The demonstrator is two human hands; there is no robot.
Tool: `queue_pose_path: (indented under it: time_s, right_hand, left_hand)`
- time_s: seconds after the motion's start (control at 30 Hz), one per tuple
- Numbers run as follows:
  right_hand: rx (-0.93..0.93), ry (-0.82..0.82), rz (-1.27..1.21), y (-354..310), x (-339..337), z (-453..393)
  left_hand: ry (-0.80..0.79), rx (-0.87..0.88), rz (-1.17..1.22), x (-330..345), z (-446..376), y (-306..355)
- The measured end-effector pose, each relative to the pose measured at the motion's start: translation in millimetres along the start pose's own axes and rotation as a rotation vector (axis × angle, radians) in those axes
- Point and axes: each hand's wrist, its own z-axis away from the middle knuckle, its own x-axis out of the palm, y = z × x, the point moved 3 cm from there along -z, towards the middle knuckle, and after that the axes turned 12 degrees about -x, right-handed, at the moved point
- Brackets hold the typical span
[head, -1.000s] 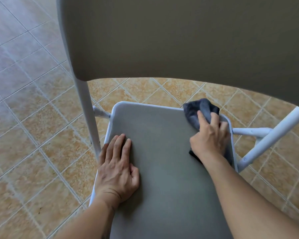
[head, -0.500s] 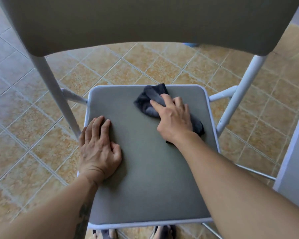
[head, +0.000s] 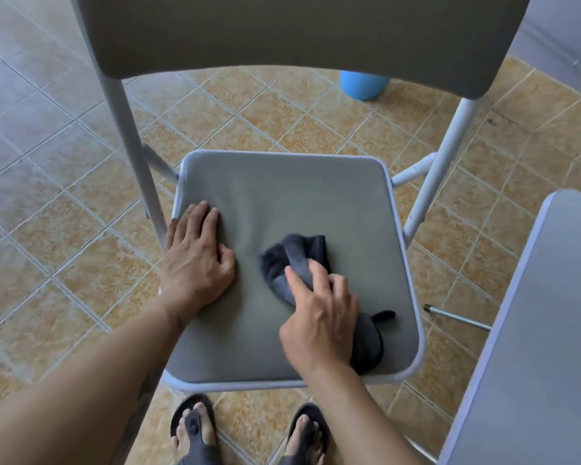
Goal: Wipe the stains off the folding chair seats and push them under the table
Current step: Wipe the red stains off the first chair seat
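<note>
A folding chair with a grey padded seat [head: 282,193] and white metal frame stands right in front of me, its grey backrest [head: 299,28] filling the top of the view. My left hand [head: 197,260] lies flat on the seat's left edge, fingers together, holding nothing. My right hand [head: 319,317] presses a crumpled dark grey cloth [head: 292,260] onto the middle of the seat. Part of the cloth trails out under my palm toward the seat's front right. I see no clear stain on the bare padding.
The grey seat of a second chair [head: 544,330] juts in at the right edge, with a thin metal leg [head: 457,317] beside it. A light blue round object [head: 363,85] sits on the tiled floor [head: 64,213] behind the chair. My sandalled feet [head: 195,427] stand below the seat's front edge.
My right hand dragged the cloth from the seat's back right corner across to the middle and toward the front. The left hand stayed flat on the left edge. The view tilted down.
</note>
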Motion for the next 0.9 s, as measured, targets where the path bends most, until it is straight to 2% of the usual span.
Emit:
queue_pose_path:
  time_s: [0.1, 0.2, 0.27, 0.37, 0.47, 0.53, 0.63, 0.8, 0.9]
  right_hand:
    - [-0.158, -0.097, -0.032, -9, 3, 12]
    - [-0.184, -0.132, -0.005, 17, -9, 11]
    - [-0.078, -0.080, 0.033, 40, -14, 10]
    - [0.149, 0.010, 0.019, 59, -18, 14]
    - [0.199, 0.032, -0.005, 39, -15, 19]
    - [0.065, 0.019, -0.015, 9, -10, 23]
    - [-0.223, -0.092, -0.011, -42, 3, 25]
    - [-0.448, -0.232, 0.067, -102, 25, -38]
    - [-0.500, -0.257, 0.150, -100, 32, -95]
  left_hand:
    - [-0.060, -0.012, 0.033, -5, 3, -6]
    - [-0.108, 0.035, 0.005, -10, 16, -15]
    - [-0.120, 0.064, -0.007, -13, 34, -26]
    - [-0.096, 0.014, 0.073, -12, 74, -49]
    - [-0.070, -0.089, 0.198, -8, 105, -66]
    - [-0.044, -0.143, 0.292, -8, 109, -70]
    - [-0.027, -0.146, 0.340, -9, 106, -71]
    - [-0.027, -0.163, 0.372, -5, 107, -76]
    - [-0.024, -0.163, 0.374, -3, 104, -76]
